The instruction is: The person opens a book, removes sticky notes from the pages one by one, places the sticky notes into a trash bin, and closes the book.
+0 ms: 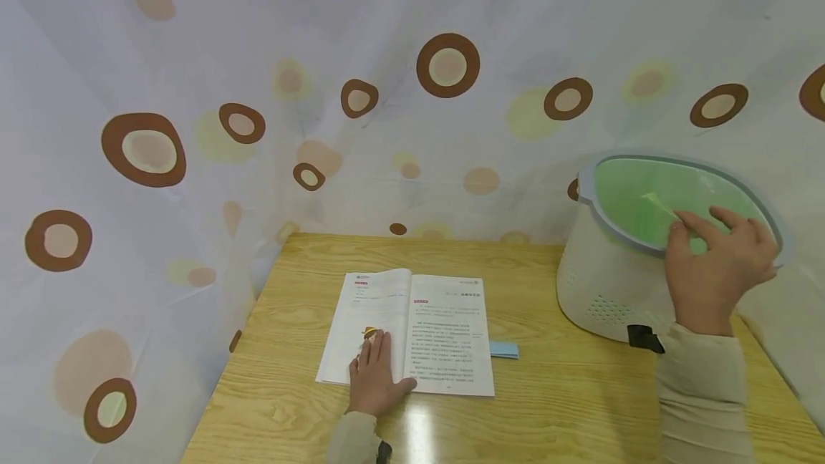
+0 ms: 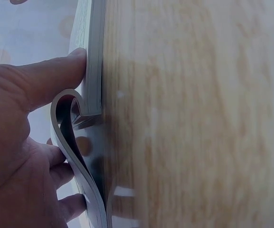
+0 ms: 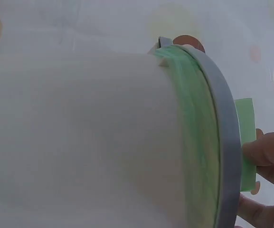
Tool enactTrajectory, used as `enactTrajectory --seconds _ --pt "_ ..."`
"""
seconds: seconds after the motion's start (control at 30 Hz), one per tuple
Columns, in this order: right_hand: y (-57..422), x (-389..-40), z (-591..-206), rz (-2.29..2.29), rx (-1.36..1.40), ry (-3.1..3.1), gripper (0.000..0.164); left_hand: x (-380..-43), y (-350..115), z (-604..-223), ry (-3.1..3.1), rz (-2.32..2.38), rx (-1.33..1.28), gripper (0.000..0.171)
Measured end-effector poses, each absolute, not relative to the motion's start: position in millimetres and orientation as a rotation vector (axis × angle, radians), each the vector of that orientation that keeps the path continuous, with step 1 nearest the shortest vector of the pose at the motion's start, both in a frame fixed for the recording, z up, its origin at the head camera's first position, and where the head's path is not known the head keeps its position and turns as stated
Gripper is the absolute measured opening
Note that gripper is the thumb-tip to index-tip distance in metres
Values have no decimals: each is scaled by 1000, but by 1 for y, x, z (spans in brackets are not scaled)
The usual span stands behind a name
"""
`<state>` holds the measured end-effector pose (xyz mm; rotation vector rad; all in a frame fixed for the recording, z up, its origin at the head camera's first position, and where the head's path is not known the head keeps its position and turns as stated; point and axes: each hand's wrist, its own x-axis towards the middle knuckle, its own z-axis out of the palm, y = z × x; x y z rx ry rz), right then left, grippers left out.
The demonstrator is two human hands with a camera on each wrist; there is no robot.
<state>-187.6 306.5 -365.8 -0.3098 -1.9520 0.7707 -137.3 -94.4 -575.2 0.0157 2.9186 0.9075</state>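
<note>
1. The right hand point(image 1: 718, 263) pinches a small green paper slip point(image 3: 245, 124) between thumb and finger. Its other fingers are a bit bent and hold nothing. The slip is in that hand's fingertips, up over the rubbish bin point(image 1: 599, 271).
2. If the pinch gets loose near the bin's rim point(image 3: 229, 142), the slip could float down outside, because it is thin and light.
3. It could also stick to a finger, or to the green bag point(image 1: 631, 195) below the right hand.
4. The left hand point(image 1: 375, 378) lies flat on the open book point(image 1: 445, 335), fingers straight, thumb out, gripping nothing.
5. If it lifts, pages could pop up, since they curl by its thumb. If it slides, one could crease.
6. Right of the left hand, a blue slip point(image 1: 504, 350) pokes out past the book. A sleeve could bump it.
</note>
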Motion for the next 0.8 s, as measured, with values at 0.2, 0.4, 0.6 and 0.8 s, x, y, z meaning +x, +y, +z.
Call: enactTrajectory --seconds 0.2,0.4,0.6,0.8 --pt "317 -195 -365 688 -273 -1945 38 -138 -95 -577 2916 910 14 99" --pt "320 -196 -364 729 -367 -2129 32 -139 -95 -578 2917 912 9 99" --pt "323 -199 -366 753 -384 -2185 38 -138 -94 -578 2909 919 5 99" --pt "320 -192 -369 744 -355 -2113 37 -139 -95 -578 2904 934 1 99"
